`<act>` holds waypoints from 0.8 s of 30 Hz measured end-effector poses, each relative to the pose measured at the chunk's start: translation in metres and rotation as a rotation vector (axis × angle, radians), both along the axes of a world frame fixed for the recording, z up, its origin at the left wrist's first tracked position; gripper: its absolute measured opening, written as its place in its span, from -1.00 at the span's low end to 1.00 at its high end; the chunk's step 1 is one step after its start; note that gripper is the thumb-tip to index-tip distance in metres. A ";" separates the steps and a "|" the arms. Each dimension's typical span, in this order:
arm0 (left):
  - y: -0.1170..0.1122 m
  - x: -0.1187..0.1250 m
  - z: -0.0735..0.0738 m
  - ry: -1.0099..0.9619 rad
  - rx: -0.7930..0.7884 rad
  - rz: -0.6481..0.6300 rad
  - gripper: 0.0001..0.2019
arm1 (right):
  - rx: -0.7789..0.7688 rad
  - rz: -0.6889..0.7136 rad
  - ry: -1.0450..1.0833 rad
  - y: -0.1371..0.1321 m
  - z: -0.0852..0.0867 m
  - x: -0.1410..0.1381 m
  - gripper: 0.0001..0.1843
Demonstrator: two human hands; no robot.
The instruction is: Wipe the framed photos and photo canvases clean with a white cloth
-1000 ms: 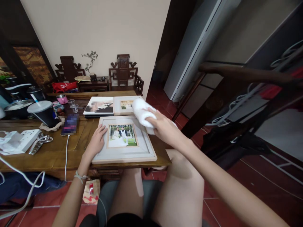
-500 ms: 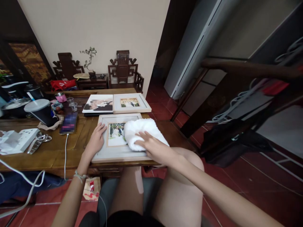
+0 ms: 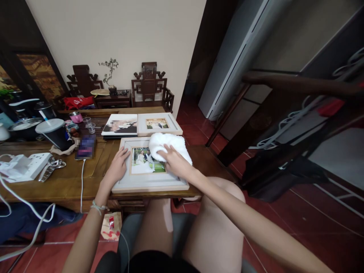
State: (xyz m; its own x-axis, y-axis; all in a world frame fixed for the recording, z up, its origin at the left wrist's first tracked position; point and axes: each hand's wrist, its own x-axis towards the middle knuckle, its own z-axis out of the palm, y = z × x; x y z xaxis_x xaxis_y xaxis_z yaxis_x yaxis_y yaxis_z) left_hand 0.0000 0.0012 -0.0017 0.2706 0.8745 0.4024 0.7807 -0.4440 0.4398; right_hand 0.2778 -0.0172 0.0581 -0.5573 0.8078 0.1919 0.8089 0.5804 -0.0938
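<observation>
A pale photo frame (image 3: 148, 184) lies flat at the near edge of the wooden table (image 3: 93, 182), with a picture (image 3: 142, 163) of two people outdoors inside it. My left hand (image 3: 117, 166) rests on the frame's left side, fingers stretched out. Over the frame's upper right, my right hand (image 3: 176, 162) grips a fluffy white cloth (image 3: 167, 141) and presses it down. The cloth hides that corner and part of the picture.
Behind lie another framed photo (image 3: 173, 127) and a white-edged picture panel (image 3: 121, 125). Leftward are a phone (image 3: 85, 147) on a cable, a dark lidded cup (image 3: 55, 134), a power strip (image 3: 35, 167), a metal tool (image 3: 51, 167) and small clear cups (image 3: 90, 127).
My right hand and the white cloth have moved up and slightly left across the frame, uncovering its lower right part. My left hand has stayed on the frame's left side.
</observation>
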 end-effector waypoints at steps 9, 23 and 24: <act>-0.003 0.002 0.002 0.016 0.015 0.028 -0.44 | 0.008 0.087 -0.074 0.002 0.000 -0.005 -0.35; 0.000 -0.002 0.000 0.039 0.029 -0.009 -0.45 | -0.136 0.129 0.027 -0.061 0.008 0.007 -0.32; 0.000 -0.002 0.000 0.044 0.032 -0.007 -0.44 | -0.098 0.114 0.033 -0.047 0.003 0.005 -0.33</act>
State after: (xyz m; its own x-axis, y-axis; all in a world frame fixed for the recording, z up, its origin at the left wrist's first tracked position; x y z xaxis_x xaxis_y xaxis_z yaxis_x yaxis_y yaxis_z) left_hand -0.0022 0.0011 -0.0014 0.2948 0.8592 0.4181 0.7955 -0.4631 0.3908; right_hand 0.2826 -0.0638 0.0613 -0.6415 0.7552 0.1349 0.7335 0.6553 -0.1804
